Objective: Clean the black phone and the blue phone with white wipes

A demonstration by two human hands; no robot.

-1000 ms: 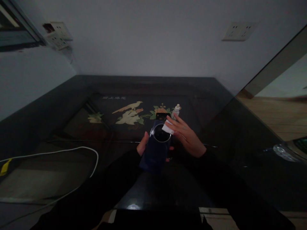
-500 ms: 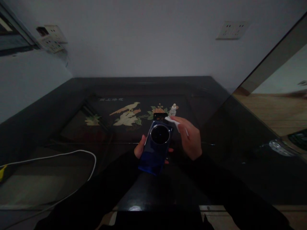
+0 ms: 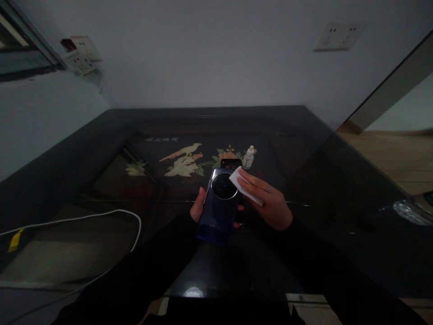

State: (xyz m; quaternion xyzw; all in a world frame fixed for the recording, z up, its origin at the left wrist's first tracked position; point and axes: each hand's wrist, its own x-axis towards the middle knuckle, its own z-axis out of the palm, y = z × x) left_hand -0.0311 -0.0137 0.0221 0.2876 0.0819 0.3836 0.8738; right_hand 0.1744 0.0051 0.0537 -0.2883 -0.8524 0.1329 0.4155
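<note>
My left hand [image 3: 199,208] grips a dark blue phone [image 3: 218,211] from below, its back facing up with a large round camera ring. My right hand [image 3: 270,204] pinches a small white wipe [image 3: 241,183] and presses its edge against the right side of that camera ring. A small white dropper bottle [image 3: 248,157] stands upright on the table just beyond the phone. Both forearms are in black sleeves.
The dark glass-topped table [image 3: 304,180] shows an inlaid bird and flower picture [image 3: 184,163]. A white cable [image 3: 111,215] loops at the left, with a yellow tag [image 3: 15,239]. A small black object [image 3: 230,163] lies behind the phone. Wall sockets [image 3: 338,35] sit above.
My right hand lifted the wipe off the camera ring toward the bottle half a second ago, then came back down onto the ring's right side. The phone stayed in my left hand.
</note>
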